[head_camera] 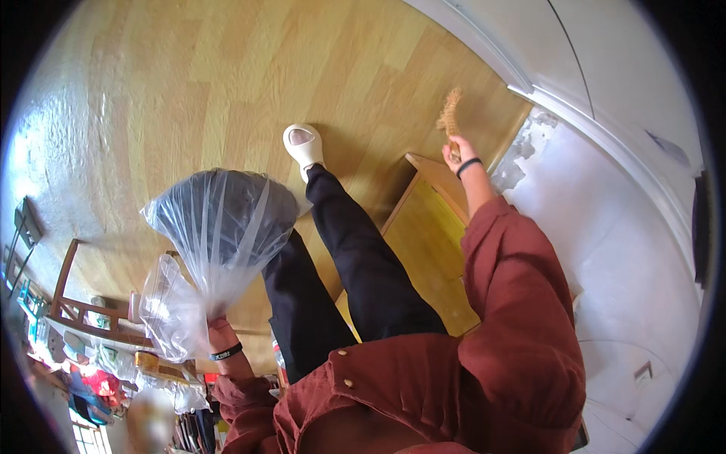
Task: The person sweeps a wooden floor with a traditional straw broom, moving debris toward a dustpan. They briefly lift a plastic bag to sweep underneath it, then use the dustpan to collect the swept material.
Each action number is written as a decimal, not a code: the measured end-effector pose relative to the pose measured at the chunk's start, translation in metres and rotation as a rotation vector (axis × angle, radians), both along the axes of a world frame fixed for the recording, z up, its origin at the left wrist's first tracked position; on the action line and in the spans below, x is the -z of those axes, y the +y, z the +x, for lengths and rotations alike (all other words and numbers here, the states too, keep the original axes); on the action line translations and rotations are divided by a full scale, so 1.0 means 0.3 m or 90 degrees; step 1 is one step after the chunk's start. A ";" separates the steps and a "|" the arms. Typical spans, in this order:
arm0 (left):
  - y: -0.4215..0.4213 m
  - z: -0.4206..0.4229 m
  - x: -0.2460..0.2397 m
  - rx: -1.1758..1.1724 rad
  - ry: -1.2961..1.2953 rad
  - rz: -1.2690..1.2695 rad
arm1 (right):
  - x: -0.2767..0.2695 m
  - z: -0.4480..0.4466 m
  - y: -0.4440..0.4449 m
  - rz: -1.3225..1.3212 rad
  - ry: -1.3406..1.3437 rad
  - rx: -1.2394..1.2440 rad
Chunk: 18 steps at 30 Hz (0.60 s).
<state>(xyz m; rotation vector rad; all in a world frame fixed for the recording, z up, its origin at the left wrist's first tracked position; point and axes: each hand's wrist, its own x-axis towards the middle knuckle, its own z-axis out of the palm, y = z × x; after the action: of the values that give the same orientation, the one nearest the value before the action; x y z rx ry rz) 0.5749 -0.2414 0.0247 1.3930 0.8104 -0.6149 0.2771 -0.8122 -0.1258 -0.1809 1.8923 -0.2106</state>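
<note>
A clear plastic bag point(238, 227) with a dark, bulky thing inside hangs in front of my left leg. Its gathered neck is gripped by my left hand point(222, 336), and the loose top of the bag spreads beside the wrist. Out to the right, my right hand point(460, 152) is closed around one end of a straw-coloured fibre brush point(450, 116). The brush's frayed end points away from me, above the wood-patterned floor point(363, 85). What exactly the dark thing in the bag is, I cannot tell.
A low wooden cabinet point(434, 238) stands by my right leg, beside a white wall point(558, 187) with peeling paint. To the left is a brown wooden frame point(68, 306), like a chair. Crowded goods and bags point(113, 360) fill the lower left.
</note>
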 end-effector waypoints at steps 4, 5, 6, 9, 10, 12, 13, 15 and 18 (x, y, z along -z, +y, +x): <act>-0.025 0.012 -0.021 0.030 -0.014 0.066 | 0.098 0.300 0.319 0.037 -0.107 -0.091; -0.016 0.020 -0.023 0.032 -0.019 0.091 | 0.085 0.403 0.448 0.033 -0.155 -0.130; -0.042 0.032 -0.032 0.020 -0.025 0.069 | 0.025 0.514 0.561 -0.009 -0.108 -0.195; -0.067 0.037 -0.044 0.018 -0.041 0.098 | -0.110 0.716 0.821 0.005 -0.144 -0.414; -0.046 0.031 -0.032 0.013 -0.056 0.083 | -0.138 0.749 0.847 0.068 -0.203 -0.416; -0.096 0.034 -0.062 -0.001 -0.053 0.091 | -0.191 0.778 0.841 0.113 -0.288 -0.381; -0.118 0.036 -0.068 -0.010 -0.054 0.091 | -0.202 0.772 0.812 0.117 -0.353 -0.357; -0.089 0.025 -0.067 -0.012 -0.050 0.084 | -0.238 0.721 0.721 0.094 -0.414 -0.324; -0.079 0.004 -0.072 -0.041 -0.056 0.077 | -0.325 0.635 0.540 0.000 -0.244 -0.523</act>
<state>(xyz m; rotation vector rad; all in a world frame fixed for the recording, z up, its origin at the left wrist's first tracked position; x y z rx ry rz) 0.5761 -0.2652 0.0463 1.4880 0.8294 -0.4571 0.4676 -0.6502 -0.0283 -0.8305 1.3105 0.2970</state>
